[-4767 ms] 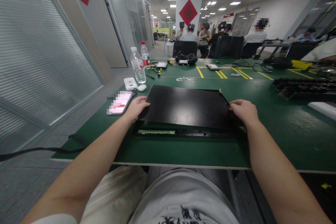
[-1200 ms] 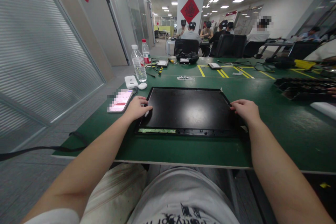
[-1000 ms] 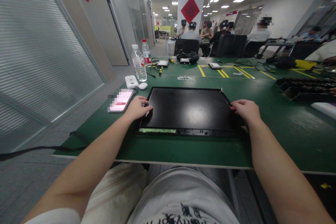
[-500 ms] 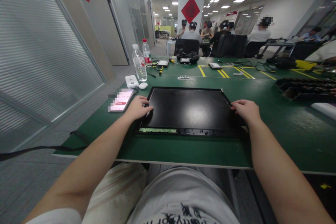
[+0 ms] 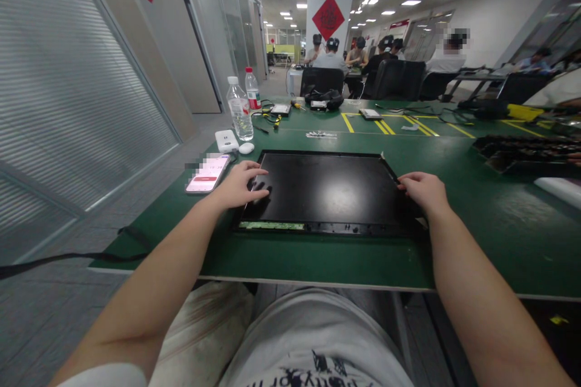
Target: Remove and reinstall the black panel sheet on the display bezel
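A black flat panel (image 5: pixel 327 187) lies level in its dark frame on the green table (image 5: pixel 481 236), with a thin green circuit strip (image 5: pixel 271 225) showing along its near edge. My left hand (image 5: pixel 238 184) rests on the panel's left edge, its fingers stretched out flat on the black surface. My right hand (image 5: pixel 422 190) sits at the panel's right edge, the fingers curled over that edge.
A lit phone (image 5: pixel 206 174), a white box (image 5: pixel 226 141) and a small white puck (image 5: pixel 246 148) lie left of the panel. Two water bottles (image 5: pixel 239 110) stand behind them. A black tray (image 5: pixel 526 154) is at the right. Seated people work at the far tables.
The panel, held tilted up at its near edge earlier, now lies flat in the frame. In the last half second my left fingers slid further right onto the panel's surface.
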The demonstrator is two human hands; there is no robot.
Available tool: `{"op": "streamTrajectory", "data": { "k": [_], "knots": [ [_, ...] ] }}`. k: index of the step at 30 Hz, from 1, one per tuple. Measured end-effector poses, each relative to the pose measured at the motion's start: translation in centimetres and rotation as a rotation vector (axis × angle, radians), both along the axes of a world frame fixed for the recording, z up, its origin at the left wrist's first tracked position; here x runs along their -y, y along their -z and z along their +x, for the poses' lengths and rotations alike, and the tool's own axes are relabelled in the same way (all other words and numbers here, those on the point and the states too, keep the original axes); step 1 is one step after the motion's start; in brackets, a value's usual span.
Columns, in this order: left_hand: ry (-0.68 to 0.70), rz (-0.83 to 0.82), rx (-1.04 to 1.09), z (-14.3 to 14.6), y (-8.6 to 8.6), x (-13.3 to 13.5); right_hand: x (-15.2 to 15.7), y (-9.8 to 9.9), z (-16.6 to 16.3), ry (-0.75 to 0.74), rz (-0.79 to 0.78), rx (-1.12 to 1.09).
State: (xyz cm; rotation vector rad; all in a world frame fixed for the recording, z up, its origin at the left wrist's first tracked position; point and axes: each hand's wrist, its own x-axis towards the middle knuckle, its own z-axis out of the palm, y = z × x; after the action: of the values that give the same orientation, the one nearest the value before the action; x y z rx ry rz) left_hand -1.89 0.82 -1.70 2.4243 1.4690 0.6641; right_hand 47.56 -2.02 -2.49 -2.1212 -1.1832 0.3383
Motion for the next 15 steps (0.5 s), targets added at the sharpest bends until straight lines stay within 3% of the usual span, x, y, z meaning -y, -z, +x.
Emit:
{"op": "streamTrajectory", "data": {
  "k": [5,15],
  "knots": [
    [0.197,-0.179,-0.036,-0.5,-0.9,0.5,0.0,0.1,0.0,-0.011,0.03,0.008],
    [0.276,-0.268,-0.071,-0.6,-2.1,1.4,0.1,0.3,0.1,-0.012,0.052,0.004]
  ]
}}
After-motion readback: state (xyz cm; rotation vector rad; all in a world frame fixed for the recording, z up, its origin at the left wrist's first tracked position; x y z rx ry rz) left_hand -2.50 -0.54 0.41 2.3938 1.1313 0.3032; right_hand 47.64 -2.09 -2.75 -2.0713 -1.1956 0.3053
